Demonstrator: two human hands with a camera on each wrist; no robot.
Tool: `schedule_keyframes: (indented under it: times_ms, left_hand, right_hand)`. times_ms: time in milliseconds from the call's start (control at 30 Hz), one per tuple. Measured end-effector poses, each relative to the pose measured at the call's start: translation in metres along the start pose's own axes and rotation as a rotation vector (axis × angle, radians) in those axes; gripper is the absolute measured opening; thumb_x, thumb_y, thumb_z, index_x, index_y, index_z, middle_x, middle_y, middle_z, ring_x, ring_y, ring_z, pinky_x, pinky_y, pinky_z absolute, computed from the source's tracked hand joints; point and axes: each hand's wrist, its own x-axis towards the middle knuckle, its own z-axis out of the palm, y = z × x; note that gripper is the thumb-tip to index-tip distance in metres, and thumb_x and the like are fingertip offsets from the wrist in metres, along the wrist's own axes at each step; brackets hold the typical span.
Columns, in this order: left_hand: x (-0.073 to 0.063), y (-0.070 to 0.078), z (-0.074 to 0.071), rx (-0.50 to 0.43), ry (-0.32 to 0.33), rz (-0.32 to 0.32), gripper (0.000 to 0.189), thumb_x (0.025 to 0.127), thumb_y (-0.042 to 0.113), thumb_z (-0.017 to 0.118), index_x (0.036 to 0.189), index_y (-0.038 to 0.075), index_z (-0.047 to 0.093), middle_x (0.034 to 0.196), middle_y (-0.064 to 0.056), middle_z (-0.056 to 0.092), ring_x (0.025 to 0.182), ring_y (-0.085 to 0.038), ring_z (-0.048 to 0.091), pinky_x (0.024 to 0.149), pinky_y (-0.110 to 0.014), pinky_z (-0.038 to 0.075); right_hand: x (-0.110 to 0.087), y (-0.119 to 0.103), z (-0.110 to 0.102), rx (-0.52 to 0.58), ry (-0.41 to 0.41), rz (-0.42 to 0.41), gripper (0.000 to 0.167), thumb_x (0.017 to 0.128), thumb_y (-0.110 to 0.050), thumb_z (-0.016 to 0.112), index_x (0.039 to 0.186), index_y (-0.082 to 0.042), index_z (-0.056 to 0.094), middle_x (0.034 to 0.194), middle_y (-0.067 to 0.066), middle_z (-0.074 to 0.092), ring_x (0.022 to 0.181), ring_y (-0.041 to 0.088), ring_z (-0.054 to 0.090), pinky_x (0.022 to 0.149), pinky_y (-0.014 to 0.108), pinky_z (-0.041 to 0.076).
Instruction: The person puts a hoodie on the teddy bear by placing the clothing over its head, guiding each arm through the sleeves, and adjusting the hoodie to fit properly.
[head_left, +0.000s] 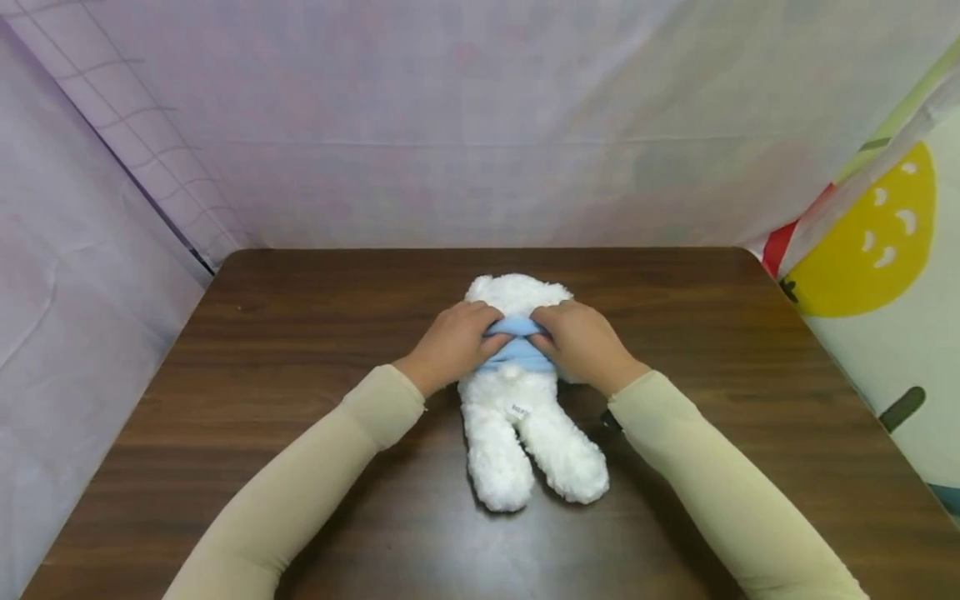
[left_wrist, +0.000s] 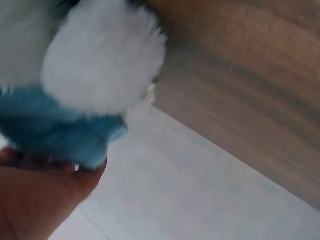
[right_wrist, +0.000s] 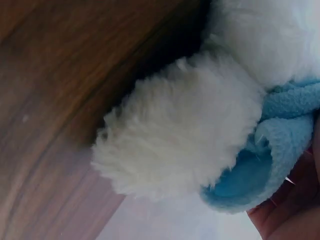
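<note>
A white fluffy stuffed animal (head_left: 501, 454) lies on the table, its head at the far side and its legs toward me. Round its upper body is a light blue garment (head_left: 522, 357), gathered in folds. My left hand (head_left: 452, 340) grips the garment's left side, thumb toward the middle; my right hand (head_left: 590, 343) grips its right side the same way. A fluffy white arm (left_wrist: 105, 57) comes out of the blue cloth in the left wrist view. On the right, a loose blue sleeve opening (right_wrist: 245, 175) shows beside the other arm (right_wrist: 175, 130).
The dark brown wooden table (head_left: 300, 333) has rounded far corners. Pale curtains (head_left: 465, 125) hang behind it and at the left. At the right hangs white cloth with a yellow fruit print (head_left: 870, 242). A small printed label (head_left: 519, 410) sits between the toy's legs.
</note>
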Motion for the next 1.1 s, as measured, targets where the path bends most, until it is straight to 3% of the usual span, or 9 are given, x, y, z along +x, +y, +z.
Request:
schedule_keyframes:
  times_ms: [100,200,300,400,467,600,700,800,1100]
  left_hand:
    - [-0.008,0.001,-0.007,-0.077,-0.040,-0.058,0.041,0.104,0.036,0.051,0.135,0.009,0.057,0.129,-0.007,0.058,0.117,-0.023,0.055,0.101,-0.040,0.043]
    - [-0.018,0.002,-0.014,-0.119,0.012,-0.068,0.044,0.104,0.037,0.051,0.138,0.009,0.055,0.134,-0.009,0.052,0.121,-0.025,0.052,0.102,-0.044,0.041]
    - [-0.032,0.004,-0.020,-0.120,0.123,-0.011,0.034,0.101,0.032,0.057,0.126,0.009,0.062,0.123,-0.007,0.054,0.108,-0.022,0.053,0.091,-0.040,0.046]
    - [-0.048,0.006,-0.024,-0.102,0.195,0.067,0.022,0.098,0.027,0.064,0.109,0.009,0.066,0.108,-0.005,0.056,0.096,-0.019,0.051,0.082,-0.036,0.046]
    - [-0.058,0.008,-0.023,-0.076,0.183,0.102,0.020,0.095,0.026,0.068,0.104,0.008,0.067,0.103,-0.004,0.056,0.093,-0.018,0.051,0.080,-0.034,0.047]
    - [-0.071,0.011,-0.019,-0.015,0.063,0.103,0.038,0.091,0.032,0.073,0.116,0.006,0.063,0.110,-0.005,0.058,0.101,-0.019,0.055,0.088,-0.035,0.048]
    - [-0.072,0.010,-0.014,0.045,-0.002,0.085,0.055,0.089,0.036,0.075,0.129,0.003,0.057,0.123,-0.007,0.055,0.113,-0.024,0.054,0.096,-0.038,0.046]
    - [-0.066,0.008,-0.007,0.095,0.005,0.088,0.058,0.087,0.034,0.078,0.130,0.003,0.056,0.125,-0.008,0.054,0.115,-0.026,0.054,0.097,-0.039,0.046]
    - [-0.060,0.003,0.009,0.127,0.154,0.123,0.025,0.082,0.021,0.079,0.086,0.014,0.055,0.094,0.000,0.046,0.086,-0.019,0.045,0.074,-0.034,0.042]
  right_hand:
    - [-0.006,-0.002,-0.003,0.073,-0.003,0.020,0.020,0.101,-0.029,0.059,0.101,-0.010,0.065,0.089,0.005,0.066,0.082,0.024,0.061,0.076,0.043,0.049]
    - [-0.011,-0.004,-0.010,0.108,0.045,0.023,0.032,0.101,-0.032,0.058,0.116,-0.004,0.064,0.107,0.010,0.066,0.097,0.027,0.062,0.085,0.047,0.049]
    - [-0.017,-0.008,-0.020,0.127,0.141,-0.005,0.033,0.098,-0.028,0.064,0.117,-0.002,0.063,0.113,0.012,0.062,0.101,0.029,0.059,0.087,0.047,0.049]
    - [-0.024,-0.015,-0.029,0.141,0.213,-0.059,0.024,0.093,-0.022,0.070,0.107,-0.003,0.065,0.105,0.010,0.061,0.094,0.026,0.058,0.081,0.044,0.049]
    - [-0.030,-0.021,-0.033,0.147,0.204,-0.100,0.022,0.092,-0.022,0.072,0.102,-0.004,0.066,0.100,0.008,0.061,0.089,0.024,0.058,0.078,0.042,0.050]
    - [-0.040,-0.029,-0.030,0.104,0.079,-0.160,0.036,0.088,-0.030,0.076,0.110,-0.003,0.066,0.105,0.009,0.062,0.095,0.024,0.059,0.083,0.042,0.050]
    - [-0.042,-0.032,-0.024,0.058,0.000,-0.167,0.054,0.085,-0.035,0.079,0.123,0.000,0.062,0.118,0.012,0.058,0.109,0.028,0.055,0.093,0.044,0.047]
    - [-0.040,-0.033,-0.018,0.036,-0.019,-0.152,0.057,0.083,-0.033,0.082,0.123,0.000,0.061,0.120,0.012,0.055,0.110,0.028,0.052,0.093,0.043,0.047]
    - [-0.032,-0.033,0.001,0.017,0.042,-0.139,0.026,0.080,-0.020,0.081,0.092,-0.009,0.061,0.098,0.004,0.051,0.094,0.024,0.047,0.079,0.038,0.045]
